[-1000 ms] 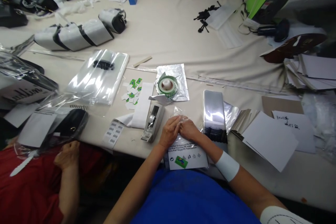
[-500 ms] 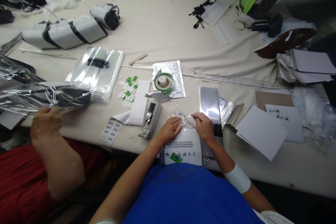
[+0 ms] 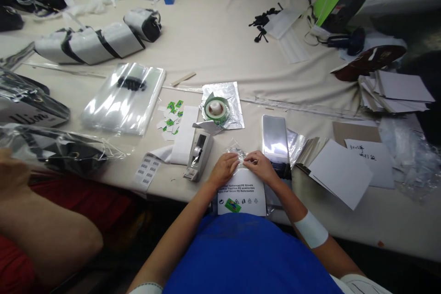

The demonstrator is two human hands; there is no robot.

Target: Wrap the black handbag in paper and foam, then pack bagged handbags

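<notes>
My left hand (image 3: 224,169) and my right hand (image 3: 260,166) meet at the top edge of a clear plastic bag (image 3: 241,191) with a white printed sheet and a green label inside. It lies at the near table edge against my blue shirt. Both hands pinch the crinkled open end of the bag, fingers closed on the film. A grey tape dispenser (image 3: 199,155) stands just left of my left hand. A shiny stack of clear bags (image 3: 274,135) lies just right of my right hand.
A green tape roll (image 3: 216,110) sits on a foil sheet behind the dispenser, with small green stickers (image 3: 172,117) and barcode labels (image 3: 147,169) to the left. White cards (image 3: 341,172) lie to the right. A person in red at the left holds a bagged black item (image 3: 58,150).
My right hand moved back left to rejoin my left hand at the bag's top edge. The person at the left lowered the bagged black item toward the table.
</notes>
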